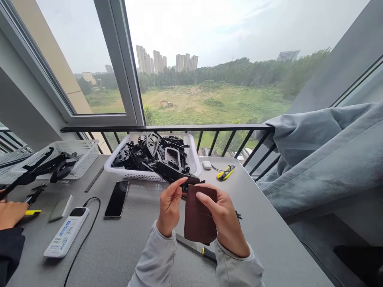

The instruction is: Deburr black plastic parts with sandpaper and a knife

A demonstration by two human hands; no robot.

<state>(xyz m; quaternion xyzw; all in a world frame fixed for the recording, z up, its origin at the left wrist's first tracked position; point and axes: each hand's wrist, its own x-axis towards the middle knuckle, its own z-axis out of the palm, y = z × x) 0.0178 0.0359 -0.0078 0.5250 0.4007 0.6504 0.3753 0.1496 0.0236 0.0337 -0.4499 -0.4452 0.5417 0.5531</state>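
My right hand point(229, 219) grips a folded dark brown sheet point(196, 221) that looks like sandpaper, thumb across its face. Black bits poke out behind the sheet and beside the hand; their shape is hidden. Close to the sheet's upper left, my left hand point(170, 205) is closed, index finger and thumb drawn together; what it holds, if anything, cannot be made out. Just beyond the fingertips, a long black plastic part point(169, 172) slopes over the basket's front rim. Under my wrists lies a flat tool with a grey blade and black-and-yellow handle point(209, 253).
A white basket point(196, 161) holds several black plastic parts. Right of it are a white case point(206, 164) and a yellow utility knife point(226, 173). A phone point(116, 199) and a corded power bank point(66, 233) lie left. Another person's hand point(12, 214) works near a second basket point(86, 159).
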